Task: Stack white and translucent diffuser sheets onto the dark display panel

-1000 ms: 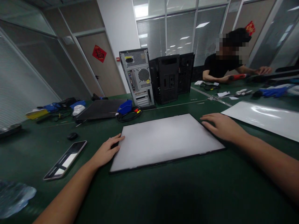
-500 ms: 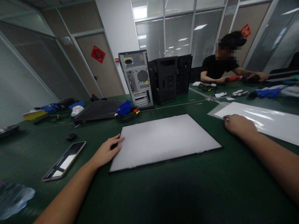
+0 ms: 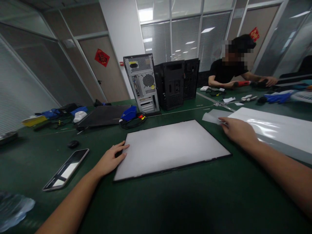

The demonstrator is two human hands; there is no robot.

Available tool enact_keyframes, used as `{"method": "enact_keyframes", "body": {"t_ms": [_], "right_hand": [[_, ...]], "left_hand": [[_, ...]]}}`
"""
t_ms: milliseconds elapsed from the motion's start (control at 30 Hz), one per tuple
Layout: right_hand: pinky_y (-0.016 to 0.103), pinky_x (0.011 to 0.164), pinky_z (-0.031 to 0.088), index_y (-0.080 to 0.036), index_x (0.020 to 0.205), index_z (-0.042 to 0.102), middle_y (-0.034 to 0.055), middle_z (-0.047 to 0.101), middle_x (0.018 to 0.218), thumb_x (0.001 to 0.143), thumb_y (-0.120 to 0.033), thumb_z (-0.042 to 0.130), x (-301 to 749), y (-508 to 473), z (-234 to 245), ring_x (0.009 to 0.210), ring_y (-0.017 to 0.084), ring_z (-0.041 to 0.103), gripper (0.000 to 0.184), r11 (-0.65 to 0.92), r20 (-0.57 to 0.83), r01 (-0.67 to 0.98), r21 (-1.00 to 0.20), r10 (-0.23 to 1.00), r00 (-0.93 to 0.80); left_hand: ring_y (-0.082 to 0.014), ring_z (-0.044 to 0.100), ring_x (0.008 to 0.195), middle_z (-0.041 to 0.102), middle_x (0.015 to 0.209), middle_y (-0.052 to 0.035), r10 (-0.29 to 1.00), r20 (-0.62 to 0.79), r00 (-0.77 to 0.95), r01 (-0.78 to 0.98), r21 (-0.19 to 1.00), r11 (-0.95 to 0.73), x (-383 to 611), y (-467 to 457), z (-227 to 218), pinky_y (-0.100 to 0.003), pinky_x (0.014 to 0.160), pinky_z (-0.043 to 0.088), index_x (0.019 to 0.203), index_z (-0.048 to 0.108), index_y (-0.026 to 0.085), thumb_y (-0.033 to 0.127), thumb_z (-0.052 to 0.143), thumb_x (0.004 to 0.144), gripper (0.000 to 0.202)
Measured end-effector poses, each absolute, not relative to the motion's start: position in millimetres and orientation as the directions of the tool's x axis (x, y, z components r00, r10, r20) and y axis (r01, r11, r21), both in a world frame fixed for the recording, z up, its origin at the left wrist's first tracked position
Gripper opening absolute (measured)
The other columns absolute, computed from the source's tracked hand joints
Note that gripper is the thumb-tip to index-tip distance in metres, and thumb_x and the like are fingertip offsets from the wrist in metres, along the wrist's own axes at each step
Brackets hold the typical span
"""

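A flat white panel with a thin black frame (image 3: 168, 148) lies on the green table in front of me. My left hand (image 3: 110, 158) rests open at its left edge, fingertips on the corner. My right hand (image 3: 237, 130) is off to the panel's right, pinching the corner of a thin translucent sheet (image 3: 213, 116) drawn out from under a glossy white sheet (image 3: 275, 127).
A phone (image 3: 66, 168) lies at the left, a small black mouse (image 3: 72, 143) behind it. Computer towers (image 3: 143, 83) stand at the back, with a dark flat panel (image 3: 103, 115) and blue tools beside them. Another person (image 3: 229, 70) works at the far right. Crumpled plastic (image 3: 13, 209) lies at the lower left.
My right hand left the panel's far right corner, moved right to the glossy sheet, and has pulled a thin translucent sheet leftward. The left hand stayed put.
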State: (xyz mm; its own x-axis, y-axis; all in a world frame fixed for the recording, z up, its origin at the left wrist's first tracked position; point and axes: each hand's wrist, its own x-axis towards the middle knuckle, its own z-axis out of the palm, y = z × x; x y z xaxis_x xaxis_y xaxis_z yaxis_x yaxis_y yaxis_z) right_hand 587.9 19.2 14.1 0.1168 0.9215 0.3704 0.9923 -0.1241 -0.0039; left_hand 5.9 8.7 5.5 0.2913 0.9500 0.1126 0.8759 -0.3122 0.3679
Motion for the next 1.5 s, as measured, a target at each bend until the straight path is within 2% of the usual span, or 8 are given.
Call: {"method": "enact_keyframes", "body": {"t_ms": [233, 467, 567, 767, 867, 1167, 1367, 1500], "right_hand": [[0.043, 0.086, 0.051, -0.022, 0.136, 0.059, 0.01, 0.068, 0.12, 0.1, -0.037, 0.037, 505.8, -6.4, 21.0, 0.102, 0.028, 0.064, 0.044, 0.323, 0.537, 0.946, 0.029, 0.793, -0.288], [0.038, 0.088, 0.05, -0.026, 0.134, 0.059, 0.0051, 0.07, 0.112, 0.101, -0.037, 0.04, 444.2, -36.2, 25.3, 0.098, 0.019, 0.063, 0.04, 0.769, 0.282, 0.638, -0.038, 0.621, -0.732], [0.04, 0.094, 0.049, -0.025, 0.132, 0.061, 0.0055, 0.068, 0.12, 0.101, -0.043, 0.038, 457.9, -27.9, 28.0, 0.107, 0.021, 0.062, 0.043, 0.685, 0.31, 0.727, -0.045, 0.702, -0.642], [0.054, 0.082, 0.051, -0.017, 0.122, 0.068, 0.0168, 0.069, 0.113, 0.095, -0.053, 0.034, 527.2, 4.3, 20.2, 0.104, 0.037, 0.062, 0.056, 0.058, 0.283, 0.996, 0.064, 0.956, -0.074], [0.057, 0.075, 0.05, -0.014, 0.111, 0.072, 0.0217, 0.069, 0.104, 0.094, -0.058, 0.03, 548.1, 9.6, 14.4, 0.096, 0.04, 0.063, 0.063, -0.072, 0.19, 0.996, 0.059, 0.98, 0.06], [0.046, 0.105, 0.045, -0.018, 0.135, 0.059, 0.009, 0.06, 0.136, 0.093, -0.066, 0.035, 531.4, 12.7, 13.4, 0.12, 0.028, 0.057, 0.068, 0.167, 0.272, 0.958, -0.233, 0.957, -0.101], [0.053, 0.087, 0.053, -0.018, 0.118, 0.07, 0.0114, 0.068, 0.118, 0.093, -0.065, 0.036, 546.1, 17.5, 3.2, 0.103, 0.032, 0.064, 0.064, 0.128, 0.25, 0.986, -0.109, 0.963, -0.098], [0.052, 0.092, 0.053, -0.019, 0.121, 0.069, 0.0099, 0.067, 0.123, 0.094, -0.063, 0.04, 540.2, 17.1, 0.8, 0.107, 0.03, 0.064, 0.059, 0.242, 0.263, 0.962, -0.123, 0.943, -0.204]], "left_hand": [[-0.0349, 0.041, 0.142, 0.041, 0.157, -0.0099, 0.946, 0.124, 0.298, 0.872, 0.369, -0.323, 5.4, 9.2, 5.0, -0.055, 0.117, 0.032, 0.138, 0.06, 0.023, 0.055, 0.049, 0.091, 0.058], [-0.0337, 0.042, 0.141, 0.042, 0.156, -0.0102, 0.946, 0.122, 0.3, 0.872, 0.369, -0.323, 4.8, 10.0, 5.0, -0.053, 0.116, 0.034, 0.138, 0.06, 0.023, 0.054, 0.049, 0.091, 0.058], [-0.0333, 0.043, 0.141, 0.043, 0.156, -0.0096, 0.942, 0.132, 0.308, 0.87, 0.363, -0.335, 4.0, 11.1, 3.5, -0.054, 0.117, 0.033, 0.138, 0.06, 0.023, 0.055, 0.049, 0.091, 0.057], [-0.0333, 0.044, 0.14, 0.045, 0.155, -0.0096, 0.943, 0.133, 0.307, 0.873, 0.355, -0.334, 3.7, 11.1, 2.3, -0.054, 0.116, 0.035, 0.138, 0.06, 0.024, 0.056, 0.048, 0.091, 0.058], [-0.033, 0.045, 0.14, 0.045, 0.154, -0.0106, 0.939, 0.143, 0.314, 0.865, 0.364, -0.345, 4.3, 10.4, 3.1, -0.053, 0.115, 0.036, 0.137, 0.061, 0.022, 0.056, 0.048, 0.091, 0.059], [-0.0345, 0.042, 0.141, 0.043, 0.156, -0.0109, 0.947, 0.119, 0.299, 0.872, 0.368, -0.322, 6.6, 9.3, 4.8, -0.055, 0.116, 0.033, 0.138, 0.06, 0.021, 0.056, 0.048, 0.09, 0.06], [-0.0343, 0.041, 0.142, 0.043, 0.156, -0.011, 0.946, 0.114, 0.303, 0.871, 0.369, -0.323, 6.7, 8.5, 5.9, -0.056, 0.118, 0.029, 0.138, 0.059, 0.02, 0.054, 0.048, 0.09, 0.06], [-0.0346, 0.041, 0.142, 0.044, 0.155, -0.0095, 0.945, 0.128, 0.3, 0.868, 0.373, -0.326, 6.5, 8.1, 5.9, -0.057, 0.118, 0.03, 0.137, 0.061, 0.022, 0.054, 0.049, 0.09, 0.058]]}}
